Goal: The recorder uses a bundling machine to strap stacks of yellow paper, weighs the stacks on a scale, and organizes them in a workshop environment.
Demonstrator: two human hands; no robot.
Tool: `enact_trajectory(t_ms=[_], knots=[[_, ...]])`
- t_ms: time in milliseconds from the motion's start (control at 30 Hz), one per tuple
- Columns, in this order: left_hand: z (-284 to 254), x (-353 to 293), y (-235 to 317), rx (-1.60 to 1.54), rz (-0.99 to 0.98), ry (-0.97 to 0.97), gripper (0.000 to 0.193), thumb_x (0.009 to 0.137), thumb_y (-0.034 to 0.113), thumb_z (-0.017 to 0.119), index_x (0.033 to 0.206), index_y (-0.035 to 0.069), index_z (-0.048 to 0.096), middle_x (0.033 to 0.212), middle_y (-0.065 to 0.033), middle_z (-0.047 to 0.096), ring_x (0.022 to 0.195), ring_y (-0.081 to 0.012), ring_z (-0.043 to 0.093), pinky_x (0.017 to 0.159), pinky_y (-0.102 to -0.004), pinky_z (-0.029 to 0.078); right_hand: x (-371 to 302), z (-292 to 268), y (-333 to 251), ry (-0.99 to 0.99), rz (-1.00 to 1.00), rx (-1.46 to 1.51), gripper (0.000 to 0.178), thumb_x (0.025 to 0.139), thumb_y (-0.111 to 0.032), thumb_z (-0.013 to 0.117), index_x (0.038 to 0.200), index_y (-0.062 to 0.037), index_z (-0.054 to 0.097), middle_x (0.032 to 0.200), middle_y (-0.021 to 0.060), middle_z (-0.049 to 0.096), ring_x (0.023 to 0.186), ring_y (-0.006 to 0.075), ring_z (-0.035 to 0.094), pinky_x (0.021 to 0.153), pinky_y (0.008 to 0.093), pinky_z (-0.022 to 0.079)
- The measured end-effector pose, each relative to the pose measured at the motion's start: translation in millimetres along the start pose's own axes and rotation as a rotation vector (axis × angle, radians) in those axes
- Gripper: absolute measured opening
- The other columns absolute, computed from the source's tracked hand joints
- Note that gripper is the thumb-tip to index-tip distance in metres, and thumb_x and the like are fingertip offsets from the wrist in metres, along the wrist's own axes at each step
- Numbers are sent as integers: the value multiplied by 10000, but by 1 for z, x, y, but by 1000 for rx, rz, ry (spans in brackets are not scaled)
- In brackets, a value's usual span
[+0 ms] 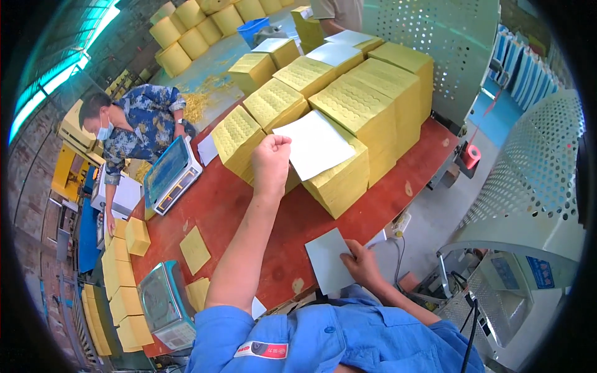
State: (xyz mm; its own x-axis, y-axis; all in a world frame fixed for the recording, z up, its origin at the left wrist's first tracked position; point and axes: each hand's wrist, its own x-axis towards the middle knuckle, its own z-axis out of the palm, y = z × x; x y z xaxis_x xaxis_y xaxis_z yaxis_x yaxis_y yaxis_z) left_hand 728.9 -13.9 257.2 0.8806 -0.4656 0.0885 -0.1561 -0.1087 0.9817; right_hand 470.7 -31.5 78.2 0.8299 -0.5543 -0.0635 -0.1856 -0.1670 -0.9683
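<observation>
My left hand [272, 160] reaches over the red table with its fingers closed at the near left edge of a white sheet of paper [316, 148]. That sheet lies partly over a tall block of stacked yellow paper [341, 189] and bends a little. Low by the table's front edge, my right hand [362, 266] pinches the right side of a pale grey-blue sheet [329, 260]. Several more yellow paper stacks [364, 102] with scalloped patterns stand behind, some topped with white sheets [334, 53].
The red tabletop [283, 252] carries a blue-topped scale [171, 174], a second scale [165, 304] and a loose yellow sheet [194, 250]. A co-worker [140, 124] bends beside yellow bundles [121, 273] at the left. Perforated metal guards [528, 168] stand at the right.
</observation>
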Motion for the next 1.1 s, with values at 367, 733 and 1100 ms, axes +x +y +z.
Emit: enact_trajectory(t_ms=[367,733,1100], knots=[[9,-8,-4,426,340,99,149,880,42,572,988,-41,631,648,10,555,552,-56,471,511,-235,388,2,-1,9,-22,-31,-46,267,846,-138,643,1082,-16,615,855,227,672,792,360,680,685,418,527],[9,-6,-7,372,254,65,159,857,4,545,987,-40,626,626,27,517,544,-34,425,486,-233,338,4,-1,10,-28,-42,-56,237,841,-133,645,1042,-10,624,819,230,662,766,362,677,660,419,522],[4,-8,-7,358,217,27,148,872,32,552,994,-26,612,577,29,498,506,-53,425,472,-253,337,3,-2,12,-30,-47,-50,170,848,-137,645,953,-10,602,743,205,624,681,331,636,616,415,492]])
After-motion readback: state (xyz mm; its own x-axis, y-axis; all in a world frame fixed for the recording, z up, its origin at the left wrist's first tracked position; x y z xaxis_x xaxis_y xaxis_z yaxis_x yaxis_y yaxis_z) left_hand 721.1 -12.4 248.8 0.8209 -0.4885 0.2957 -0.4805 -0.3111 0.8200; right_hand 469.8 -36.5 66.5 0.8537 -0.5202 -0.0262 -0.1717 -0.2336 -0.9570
